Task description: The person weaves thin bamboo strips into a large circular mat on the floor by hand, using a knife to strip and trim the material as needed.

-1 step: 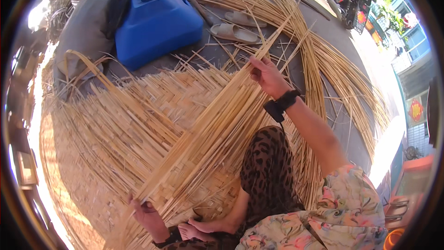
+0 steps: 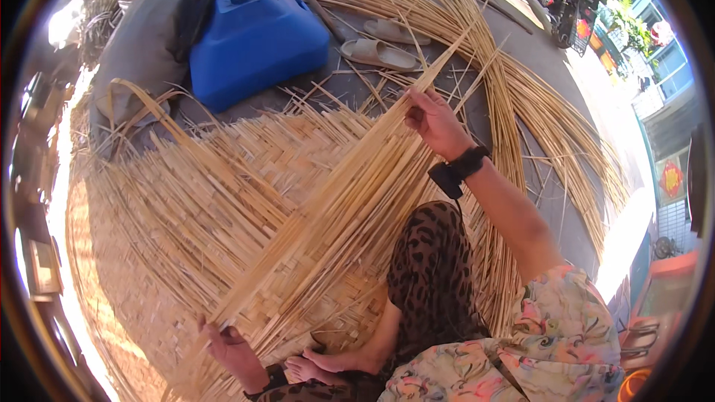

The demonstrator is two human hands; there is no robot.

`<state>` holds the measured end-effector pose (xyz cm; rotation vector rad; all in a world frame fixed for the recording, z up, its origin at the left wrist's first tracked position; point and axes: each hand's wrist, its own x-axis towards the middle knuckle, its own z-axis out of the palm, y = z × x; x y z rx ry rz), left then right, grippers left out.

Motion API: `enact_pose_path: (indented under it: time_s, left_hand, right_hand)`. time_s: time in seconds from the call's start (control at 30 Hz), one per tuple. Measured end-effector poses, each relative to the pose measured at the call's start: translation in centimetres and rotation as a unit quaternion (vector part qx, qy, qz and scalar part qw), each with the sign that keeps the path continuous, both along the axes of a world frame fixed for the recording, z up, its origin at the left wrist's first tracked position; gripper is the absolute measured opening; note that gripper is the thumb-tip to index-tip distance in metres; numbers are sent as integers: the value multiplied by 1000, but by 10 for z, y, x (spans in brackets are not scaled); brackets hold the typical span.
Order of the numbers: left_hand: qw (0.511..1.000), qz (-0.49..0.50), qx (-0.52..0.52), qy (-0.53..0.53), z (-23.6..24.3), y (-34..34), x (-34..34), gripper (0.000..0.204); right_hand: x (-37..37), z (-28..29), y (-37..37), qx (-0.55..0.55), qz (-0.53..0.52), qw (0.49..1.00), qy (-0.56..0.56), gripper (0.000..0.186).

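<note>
A long, flat reed strip [image 2: 313, 205] runs slantwise between my hands, slightly blurred along its length. My right hand [image 2: 436, 120], with a black band and small box at the wrist, pinches its upper end. Down at the lower left, my left hand [image 2: 232, 348] has its fingers closed round the other end. Beneath the strip spreads a partly woven mat [image 2: 294, 150] in a zigzag pattern. Loose reed strips [image 2: 186, 212] fan out over the mat's left side, and more lie under the held strip. My bare feet rest on the mat near my left hand.
A blue plastic jug [image 2: 261, 45] with a dark pole rising from it stands at the mat's far edge. Beside it are a grey sack [image 2: 141, 52] and beige slippers [image 2: 378, 54]. Long reed bundles [image 2: 555, 108] cross the floor to the right.
My left hand has shifted slightly left, and the strip's lower end has moved with it. My right hand has barely moved and keeps its hold.
</note>
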<state>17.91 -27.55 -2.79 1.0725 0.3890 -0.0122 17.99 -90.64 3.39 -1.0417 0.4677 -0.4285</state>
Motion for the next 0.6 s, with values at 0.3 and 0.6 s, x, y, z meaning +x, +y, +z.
enact_pose_path:
  time_s: [0.3,0.6]
  left_hand:
    - [999,43,23,-14,83,73,-48,40]
    - [998,49,-26,-16,80,74,-90,50]
  right_hand:
    - [-46,152,109,74,28,946,-315,28]
    - [-121,152,76,94,70,989,-87,20]
